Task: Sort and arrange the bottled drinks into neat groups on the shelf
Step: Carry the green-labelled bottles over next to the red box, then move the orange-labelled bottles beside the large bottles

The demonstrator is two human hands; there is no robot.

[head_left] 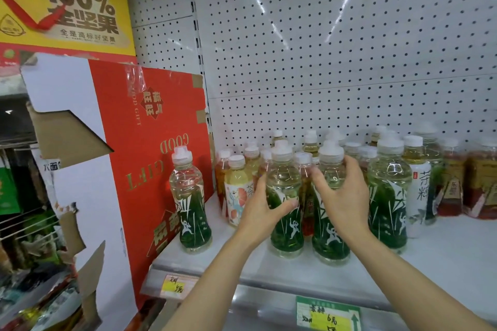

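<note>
Several clear bottles with green bamboo labels and white caps stand near the front of the white shelf. My left hand grips one green-label bottle at its waist. My right hand grips the green-label bottle beside it. Another green-label bottle stands alone at the shelf's left end, and one more stands to the right of my hands. Behind them cluster orange and pale tea bottles, some partly hidden.
A red and white gift carton leans against the shelf's left end. White-label and dark red tea bottles stand at the right. A white pegboard backs the shelf. Price tags hang on the front edge.
</note>
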